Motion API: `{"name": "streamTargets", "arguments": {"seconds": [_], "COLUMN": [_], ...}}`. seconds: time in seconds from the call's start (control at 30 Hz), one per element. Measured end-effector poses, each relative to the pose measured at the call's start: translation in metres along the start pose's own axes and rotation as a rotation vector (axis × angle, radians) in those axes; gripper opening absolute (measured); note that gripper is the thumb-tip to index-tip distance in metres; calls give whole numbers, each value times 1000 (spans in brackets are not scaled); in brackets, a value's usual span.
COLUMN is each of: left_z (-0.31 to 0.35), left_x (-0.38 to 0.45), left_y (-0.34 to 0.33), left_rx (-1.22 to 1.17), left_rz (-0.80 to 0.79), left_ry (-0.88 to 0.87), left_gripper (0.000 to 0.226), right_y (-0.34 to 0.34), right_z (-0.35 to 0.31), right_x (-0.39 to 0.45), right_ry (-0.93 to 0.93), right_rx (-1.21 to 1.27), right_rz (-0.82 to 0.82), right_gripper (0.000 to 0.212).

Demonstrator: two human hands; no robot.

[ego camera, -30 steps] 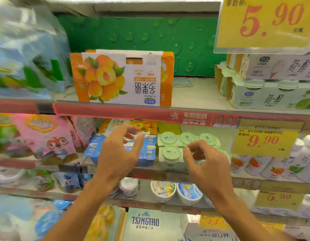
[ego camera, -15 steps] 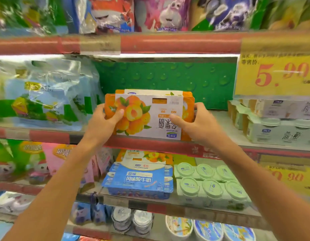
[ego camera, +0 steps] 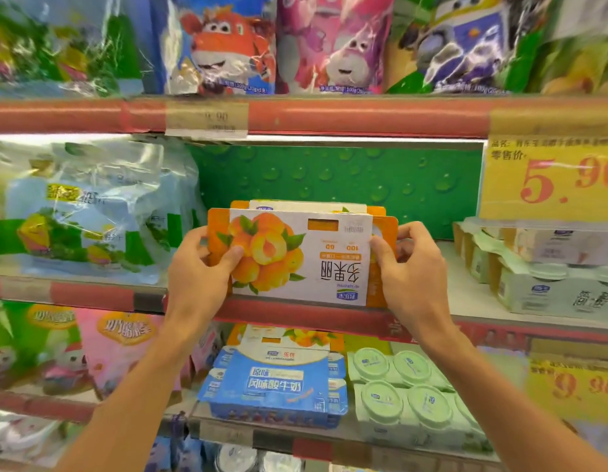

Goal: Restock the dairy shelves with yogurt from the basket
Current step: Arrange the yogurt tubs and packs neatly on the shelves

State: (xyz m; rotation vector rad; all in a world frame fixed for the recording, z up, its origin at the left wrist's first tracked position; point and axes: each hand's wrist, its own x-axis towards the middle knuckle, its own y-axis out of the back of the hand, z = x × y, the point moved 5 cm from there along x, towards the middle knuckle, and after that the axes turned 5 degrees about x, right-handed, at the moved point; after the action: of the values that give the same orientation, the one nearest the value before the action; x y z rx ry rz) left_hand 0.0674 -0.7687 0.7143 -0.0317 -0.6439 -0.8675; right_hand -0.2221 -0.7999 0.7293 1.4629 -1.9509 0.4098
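At the front edge of the middle red-trimmed shelf [ego camera: 296, 315], our left hand [ego camera: 197, 270] and right hand [ego camera: 415, 267] pinch the orange-and-white cardboard peach yogurt pack [ego camera: 302, 257] (printed upside down) by its ends.

Red-edged shelves [ego camera: 330, 117]; green droplet-patterned back panel [ego camera: 330, 175]; yellow price tag [ego camera: 547, 182] at right; bright strip lighting.

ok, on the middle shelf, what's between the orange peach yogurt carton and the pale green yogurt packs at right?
Only the right hand gripping the orange peach yogurt carton; beyond it, bare shelf up to the pale green yogurt packs, in the head view.
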Motion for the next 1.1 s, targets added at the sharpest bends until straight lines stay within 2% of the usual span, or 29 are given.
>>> {"name": "streamTargets", "arguments": {"seconds": [0.23,0.33,0.4,0.5,0.57,0.63,0.7,0.8,0.9,1.0,1.1], "left_z": [25,28,23,11,2,-3,-5,-9,-16,-19,-18], "left_x": [-4,-15,-24,-42,-55,-69,-89,-124,-150,-168,-178], "left_y": [19,35,44,58,62,64,60,47,34,24,12], "left_rx": [-173,-336,-393,-400,-384,-358,-332,-158,-229,-365,-383], "left_rz": [38,-51,-168,-332,-447,-586,-784,-1024,-1065,-1047,-949], "left_ry": [-24,52,126,255,312,377,442,436,493,514,422], "left_gripper": [35,32,46,93,107,107,97,98,93,98,108], "right_y": [4,8,11,10,8,2,-8,-22,-26,-30,-35], "right_z": [-24,-46,-61,-80,-88,-91,-92,-90,-88,-89,-91], "right_x": [2,-2,-3,-2,-1,-2,-9,-29,-44,-52,-59], "right_ry": [97,170,223,261,281,290,286,274,241,220,208], "right_rx": [145,228,236,216,174,136,112,72,42,30,2], "right_rz": [104,142,119,-14,-109,-219,-340,-508,-620,-734,-842], "right_gripper": [13,6,5,7,9,10,14,10,13,12,16]}}
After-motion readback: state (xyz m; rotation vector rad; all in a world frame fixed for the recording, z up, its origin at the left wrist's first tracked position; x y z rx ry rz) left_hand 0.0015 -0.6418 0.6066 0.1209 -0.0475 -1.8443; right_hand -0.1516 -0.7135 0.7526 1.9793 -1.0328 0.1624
